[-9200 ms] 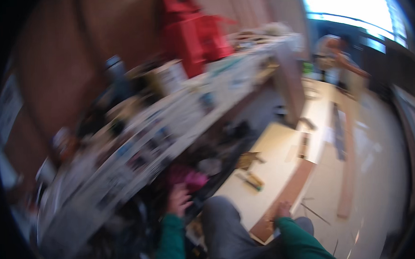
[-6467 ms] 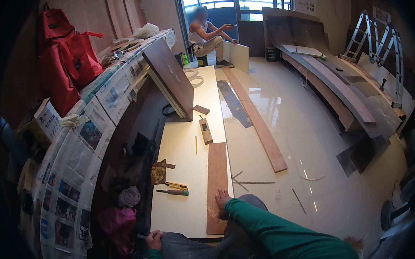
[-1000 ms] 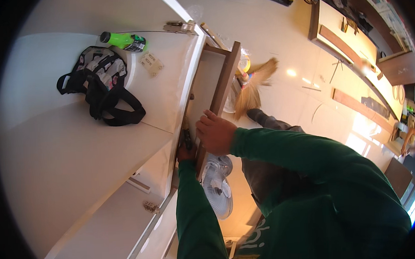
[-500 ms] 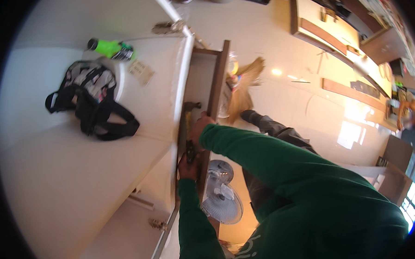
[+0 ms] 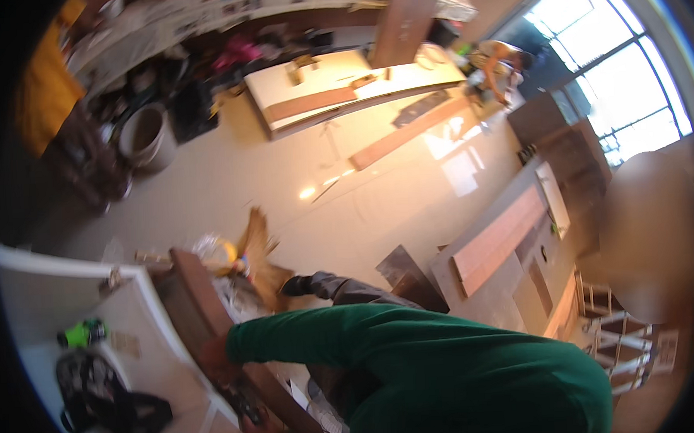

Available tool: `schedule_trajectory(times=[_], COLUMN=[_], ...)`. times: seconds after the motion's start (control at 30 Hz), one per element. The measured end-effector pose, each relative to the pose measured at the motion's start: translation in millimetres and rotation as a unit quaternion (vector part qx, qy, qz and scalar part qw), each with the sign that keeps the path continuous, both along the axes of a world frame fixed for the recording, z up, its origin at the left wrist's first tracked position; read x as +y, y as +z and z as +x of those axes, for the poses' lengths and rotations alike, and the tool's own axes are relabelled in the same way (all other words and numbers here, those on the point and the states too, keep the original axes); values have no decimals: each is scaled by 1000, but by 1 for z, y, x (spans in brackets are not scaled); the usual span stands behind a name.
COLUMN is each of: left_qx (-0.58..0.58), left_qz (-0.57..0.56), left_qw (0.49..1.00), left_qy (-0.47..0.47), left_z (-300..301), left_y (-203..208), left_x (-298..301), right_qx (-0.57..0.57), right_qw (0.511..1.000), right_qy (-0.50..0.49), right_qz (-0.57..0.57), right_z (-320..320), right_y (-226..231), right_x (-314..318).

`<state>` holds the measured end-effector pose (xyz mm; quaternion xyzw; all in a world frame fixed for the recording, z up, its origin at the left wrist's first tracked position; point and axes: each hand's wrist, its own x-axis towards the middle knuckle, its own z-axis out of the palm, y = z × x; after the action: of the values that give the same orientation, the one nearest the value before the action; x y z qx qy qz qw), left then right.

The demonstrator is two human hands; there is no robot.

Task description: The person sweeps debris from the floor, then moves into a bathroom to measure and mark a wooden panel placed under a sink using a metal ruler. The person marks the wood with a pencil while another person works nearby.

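Gripping brown panel (image 5: pixel 203 300), right hand (image 5: pixel 217 352), left hand (image 5: pixel 262 431)

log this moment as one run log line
right hand: grips brown wooden panel edge | left hand: low on panel by a dark tool | nearby: white cabinet, black bag

A person in a green long-sleeved top leans low, both arms stretched toward the lower left of the head view. The right hand (image 5: pixel 216 352) sits at the end of a nearly straight sleeve, fingers curled in what looks like a firm grasp, knuckles facing up. The left hand (image 5: pixel 261 431) lies lower, close to the bottom edge, partly cut off and blurred; it appears closed too, though its fingers cannot be made out clearly. The hands are near each other.
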<state>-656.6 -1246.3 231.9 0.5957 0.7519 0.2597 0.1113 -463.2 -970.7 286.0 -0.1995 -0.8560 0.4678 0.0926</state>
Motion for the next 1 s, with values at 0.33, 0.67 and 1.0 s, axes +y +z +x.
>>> schedule_trajectory(times=[0.33,0.67,1.0], left_qx=[-323,-649,-680], left_qz=[-268,-338,-208], left_qw=[907,679,682], left_qy=[32,68,-169], left_z=[4,-10,129], left_y=[119,125,257], left_x=[36,-5,106], right_qx=[135,181,540], right_qw=[930,852,474], right_qy=[-322,-484,-581], right_qz=[-116,-78,-383], right_z=[22,56,305], right_y=[15,82,210], right_x=[-24,-23,15])
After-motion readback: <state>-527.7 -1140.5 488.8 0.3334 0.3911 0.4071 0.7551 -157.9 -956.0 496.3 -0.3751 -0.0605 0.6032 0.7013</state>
